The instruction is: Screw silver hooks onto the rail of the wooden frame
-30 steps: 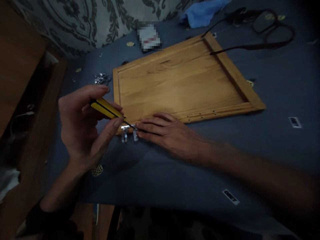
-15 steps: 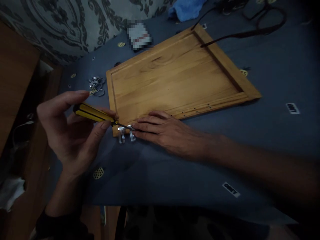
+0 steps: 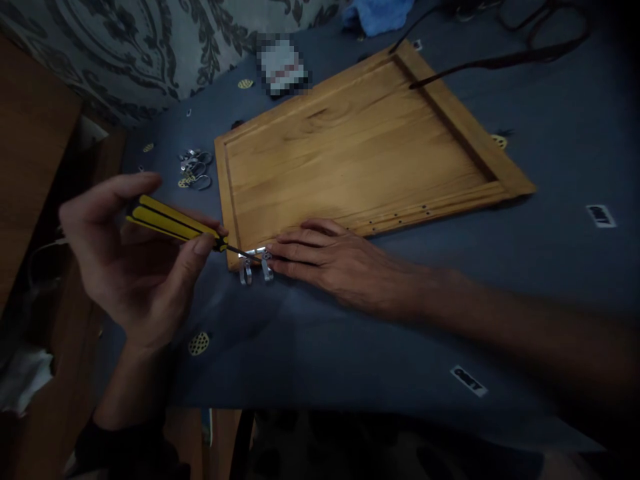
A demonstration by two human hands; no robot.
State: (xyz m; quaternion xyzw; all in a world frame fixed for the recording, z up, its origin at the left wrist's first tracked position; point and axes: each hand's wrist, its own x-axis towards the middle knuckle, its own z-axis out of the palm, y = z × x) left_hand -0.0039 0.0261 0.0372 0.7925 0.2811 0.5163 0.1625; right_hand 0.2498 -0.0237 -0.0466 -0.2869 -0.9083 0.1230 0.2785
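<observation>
- Near, on the cloth-covered surface (image 3: 350,373): the left hand (image 3: 135,283) has thumb and fingers around the yellow-black screwdriver (image 3: 173,222).
- The right hand (image 3: 340,267) lies with fingers stretched along the near edge of the wooden board (image 3: 320,160). Thumb hidden; whether it pinches anything, cannot tell.
- Key relation: the right-hand metal hook (image 3: 267,270) sits between the hands at the board's near left corner, just beside the right fingertips, hence nearer the right hand. The screwdriver's long axis points rightward and slightly toward the person, its tip at that hook (contact too small to confirm).
- Second hook (image 3: 245,272) just left of the first; both loops overhang the edge.
- Board's long axis runs left to right; small holes (image 3: 397,217) dot its near edge farther right.
- Beyond: loose metal pieces (image 3: 196,170) left of the board, glasses (image 3: 500,61) over its far right corner, a blurred box (image 3: 283,67), a blue cloth (image 3: 377,17).
</observation>
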